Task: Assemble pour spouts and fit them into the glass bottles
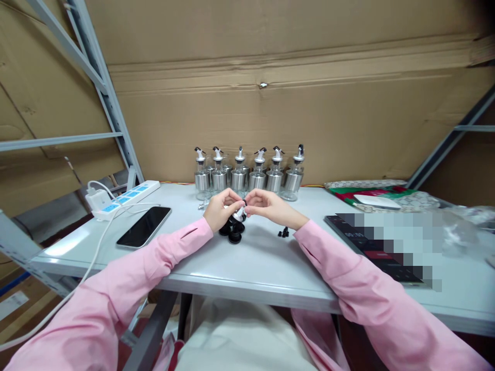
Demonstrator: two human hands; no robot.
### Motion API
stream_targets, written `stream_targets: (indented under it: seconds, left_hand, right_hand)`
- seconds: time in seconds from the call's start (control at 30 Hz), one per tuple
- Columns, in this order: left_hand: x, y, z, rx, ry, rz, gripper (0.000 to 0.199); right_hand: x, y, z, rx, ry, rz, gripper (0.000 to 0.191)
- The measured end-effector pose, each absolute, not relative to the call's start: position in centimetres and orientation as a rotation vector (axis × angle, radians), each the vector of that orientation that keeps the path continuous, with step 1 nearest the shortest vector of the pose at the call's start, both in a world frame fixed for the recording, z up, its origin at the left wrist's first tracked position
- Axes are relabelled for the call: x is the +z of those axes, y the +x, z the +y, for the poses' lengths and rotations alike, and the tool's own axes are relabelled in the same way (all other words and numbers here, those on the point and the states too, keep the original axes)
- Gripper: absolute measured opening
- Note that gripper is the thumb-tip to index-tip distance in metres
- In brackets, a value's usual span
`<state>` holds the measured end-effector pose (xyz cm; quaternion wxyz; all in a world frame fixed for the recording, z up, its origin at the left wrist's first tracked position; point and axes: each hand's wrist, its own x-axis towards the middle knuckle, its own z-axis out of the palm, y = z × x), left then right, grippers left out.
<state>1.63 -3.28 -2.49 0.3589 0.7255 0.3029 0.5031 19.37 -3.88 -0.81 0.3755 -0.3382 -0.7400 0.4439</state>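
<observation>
My left hand [223,210] and my right hand [269,205] meet above the middle of the table, fingertips pinched together. Between them is a small white-and-black bottle pour spout [240,214], partly covered by the fingers. Which part each hand grips is hard to make out. Just below lie several round black stoppers [234,236]. Small black caps [284,233] sit in a little cluster under my right wrist. Beyond the hands stands a row of glass bottles with steel sleeves [257,180], the front ones topped with white-and-black spouts. Small pale parts [201,205] rest left of my left hand.
On the left are a black-screened phone [144,227] and a white power strip [131,198] with a trailing cable. A tablet-like screen [371,250], partly pixelated, lies at right, near plastic bags [460,226] and a white flat object [377,201]. Cardboard [301,113] backs the table.
</observation>
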Motion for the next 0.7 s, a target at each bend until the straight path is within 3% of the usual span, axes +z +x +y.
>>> stream_targets:
  seconds: [0.23,0.5,0.7]
  left_hand:
    - [-2.6,1.6,-3.2,1.408,1.955,0.863,0.021]
    - [-2.8,1.6,-3.4,1.454,1.94,0.802,0.022]
    - [-2.6,1.8,-3.8,1.451,1.953,0.758,0.02]
  right_hand:
    - [-1.1,19.1,-3.9,1.229,-0.852,-1.889,0.032]
    - [-1.6,18.2,-4.6,1.341,-0.818,-1.837,0.063]
    - [-1.9,17.8,-4.7,1.314,-0.79,-1.818,0.067]
